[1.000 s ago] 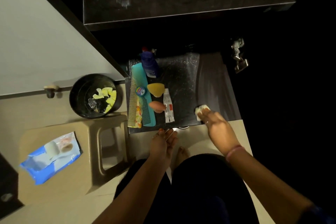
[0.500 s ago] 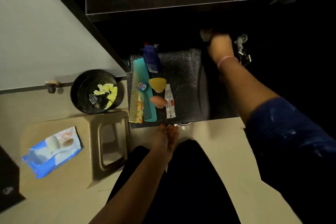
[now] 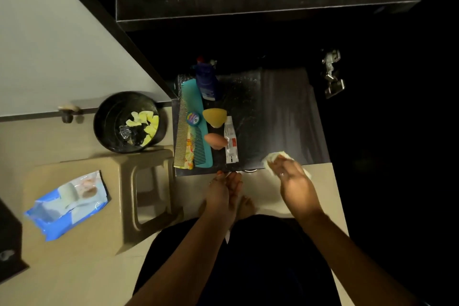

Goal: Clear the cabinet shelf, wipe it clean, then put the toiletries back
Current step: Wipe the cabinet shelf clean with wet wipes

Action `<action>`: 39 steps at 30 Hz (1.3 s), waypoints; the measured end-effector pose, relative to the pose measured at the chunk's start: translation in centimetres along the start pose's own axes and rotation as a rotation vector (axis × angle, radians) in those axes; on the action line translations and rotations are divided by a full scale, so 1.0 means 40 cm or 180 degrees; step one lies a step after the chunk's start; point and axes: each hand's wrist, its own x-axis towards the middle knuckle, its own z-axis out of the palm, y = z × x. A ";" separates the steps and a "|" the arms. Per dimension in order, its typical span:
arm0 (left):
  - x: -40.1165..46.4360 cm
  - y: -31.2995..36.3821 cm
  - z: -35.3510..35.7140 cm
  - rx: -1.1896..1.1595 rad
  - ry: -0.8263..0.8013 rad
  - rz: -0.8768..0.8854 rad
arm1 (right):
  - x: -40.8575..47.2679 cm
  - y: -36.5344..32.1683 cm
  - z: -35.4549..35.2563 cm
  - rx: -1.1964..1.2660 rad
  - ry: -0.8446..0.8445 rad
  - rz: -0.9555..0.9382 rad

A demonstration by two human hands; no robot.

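Nearest, a white crumpled wipe [image 3: 274,158] is being pressed onto the front edge of the dark shelf [image 3: 285,117] by the right hand [image 3: 294,180], its fingers curled over the wipe. The left hand [image 3: 222,191] is being held just before the shelf's front edge, fingers straight and holding nothing. The shelf's right part is looking streaked, its middle speckled with pale dust. Along the shelf's left side are being kept a teal comb [image 3: 197,126], a tan comb [image 3: 181,136], a small tube [image 3: 231,140], an orange sponge [image 3: 215,140], a yellow sponge [image 3: 214,117] and, farthest back, a blue bottle [image 3: 207,82].
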 end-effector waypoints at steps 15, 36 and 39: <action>0.030 -0.017 -0.013 0.0079 0.0034 0.0242 | 0.648 -0.031 -0.135 -0.0342 0.0375 0.0661; 0.015 -0.009 -0.005 0.0188 -0.0008 0.0199 | -0.034 0.013 -0.046 0.0147 -0.0233 -0.0163; 0.016 -0.012 -0.009 0.0213 0.0008 0.0223 | 0.133 -0.034 -0.142 0.0446 0.0695 -0.0083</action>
